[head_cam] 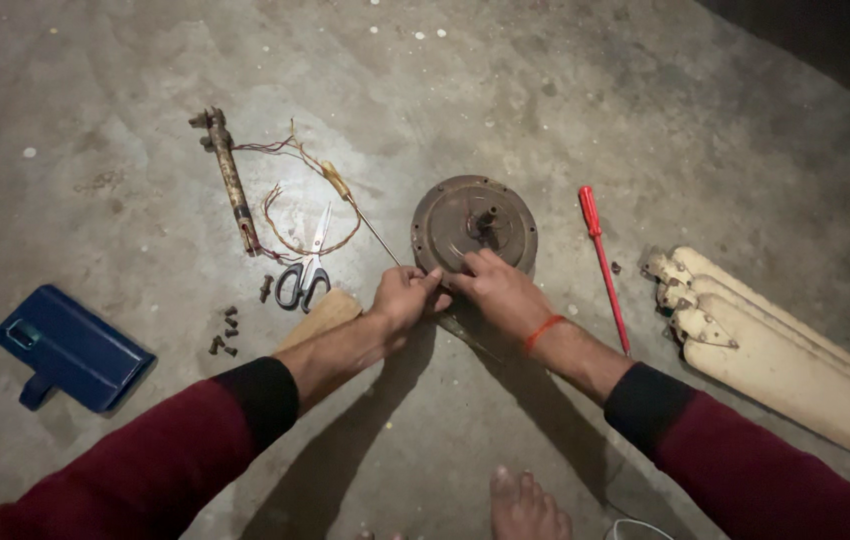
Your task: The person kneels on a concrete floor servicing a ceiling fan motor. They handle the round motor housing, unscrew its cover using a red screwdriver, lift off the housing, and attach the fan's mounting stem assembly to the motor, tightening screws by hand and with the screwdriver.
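A round, rusty brown fan motor housing (465, 215) lies on the concrete floor with a short shaft at its centre. My right hand (497, 290), with a red thread on the wrist, grips the housing's near rim. My left hand (403, 298) pinches something small at the same near edge, beside the tip of a thin yellow-handled screwdriver (357, 207). What the left fingers hold is too small to tell. Both arms wear dark red sleeves with black cuffs.
A red screwdriver (601, 262) lies right of the housing. Cream fan blades (775, 350) are stacked at far right. Scissors (307, 268), tangled wires (290, 215), a rusty rod (229, 178), loose screws (225, 332), a wooden block (323, 313) and a blue case (70, 348) lie left. A bare foot (525, 508) is near.
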